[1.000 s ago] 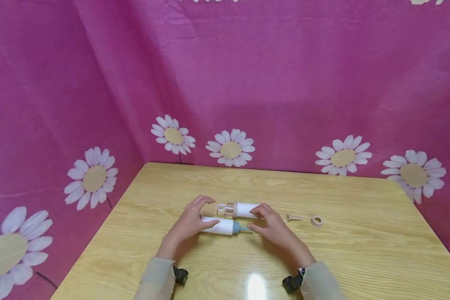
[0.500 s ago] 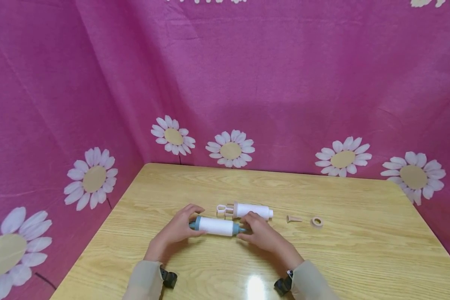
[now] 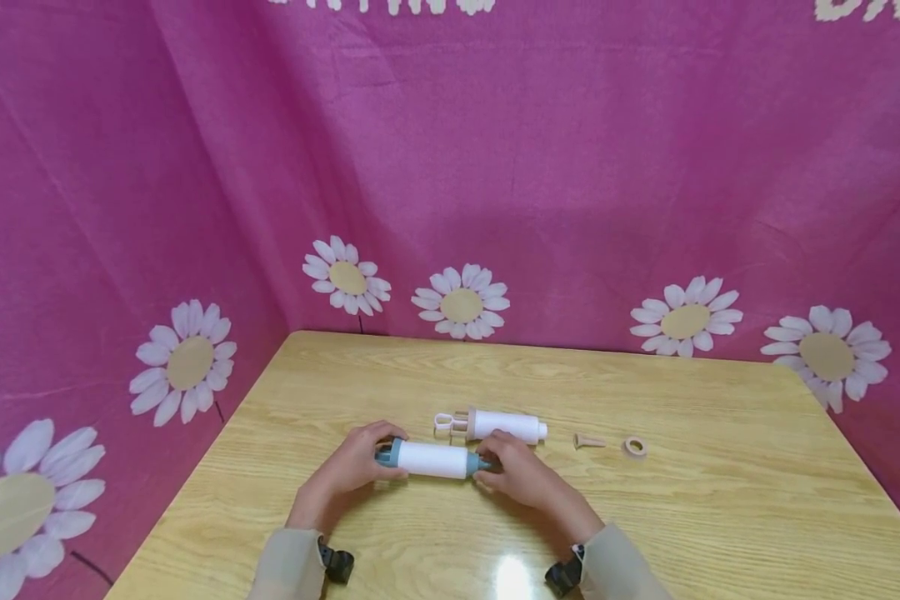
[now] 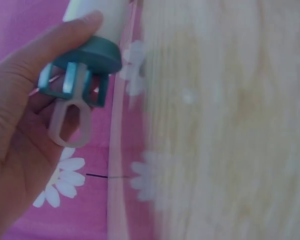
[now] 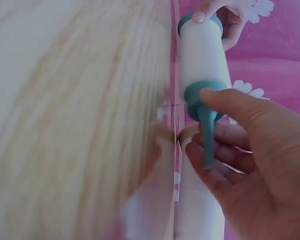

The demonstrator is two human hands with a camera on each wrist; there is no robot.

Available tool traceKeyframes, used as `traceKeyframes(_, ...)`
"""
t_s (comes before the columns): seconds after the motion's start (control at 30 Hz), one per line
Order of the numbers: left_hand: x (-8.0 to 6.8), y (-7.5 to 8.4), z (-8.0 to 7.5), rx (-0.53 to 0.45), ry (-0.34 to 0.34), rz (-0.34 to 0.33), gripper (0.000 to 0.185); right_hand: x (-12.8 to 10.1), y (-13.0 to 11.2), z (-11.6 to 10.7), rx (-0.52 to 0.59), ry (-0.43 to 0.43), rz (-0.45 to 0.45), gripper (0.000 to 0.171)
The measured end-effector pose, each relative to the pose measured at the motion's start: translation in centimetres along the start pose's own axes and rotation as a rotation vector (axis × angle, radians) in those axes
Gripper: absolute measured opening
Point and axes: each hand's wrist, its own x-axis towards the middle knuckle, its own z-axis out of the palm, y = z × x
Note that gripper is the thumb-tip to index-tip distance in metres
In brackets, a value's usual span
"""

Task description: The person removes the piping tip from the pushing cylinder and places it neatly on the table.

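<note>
A white tube with teal ends (image 3: 431, 458) lies crosswise between both hands, just above the wooden table (image 3: 720, 500). My left hand (image 3: 367, 457) grips its left end: the thumb (image 4: 65, 35) lies over the teal cap (image 4: 90, 57), and the pale plunger loop (image 4: 67, 122) hangs by the palm. My right hand (image 3: 498, 468) pinches the right end, with the thumb (image 5: 230, 102) on the teal nozzle (image 5: 206, 127). The white barrel (image 5: 202, 55) runs away toward the left hand (image 5: 225, 17).
A second white tube with beige ends (image 3: 495, 425) lies just behind the hands. To its right sit a small beige nozzle (image 3: 588, 440) and a beige ring (image 3: 634, 447). Pink daisy-print cloth (image 3: 495, 167) walls the table at the back and left.
The teal-ended tube has come toward me and a little left. My left hand slid to its end cap, and my right hand left the beige tube and closed on the nozzle end.
</note>
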Motion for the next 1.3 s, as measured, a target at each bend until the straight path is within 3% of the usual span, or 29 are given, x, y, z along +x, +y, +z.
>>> traceKeyframes(0.3,-0.3,1.2,-0.3,0.012,0.078,0.069,0.046,-0.9,-0.1,-1.4,0.097,0.074,-0.014,0.021)
traceKeyframes(0.6,-0.3,3.1,-0.5,0.022,0.109,0.116,0.048,-2.0,0.4,-2.4,0.081,0.183,-0.131,0.026)
traceKeyframes(0.9,0.5,4.9,0.6,-0.008,0.119,0.192,0.045,-3.9,1.0,-3.7,0.066,0.206,-0.065,0.025)
traceKeyframes(1.03,1.0,5.8,1.3,-0.033,0.101,0.199,0.046,-4.9,1.3,-4.6,0.053,0.209,-0.024,0.027)
traceKeyframes(1.3,2.2,7.7,3.1,-0.079,0.077,0.214,0.049,-7.1,2.6,-5.9,0.049,0.252,-0.027,0.028)
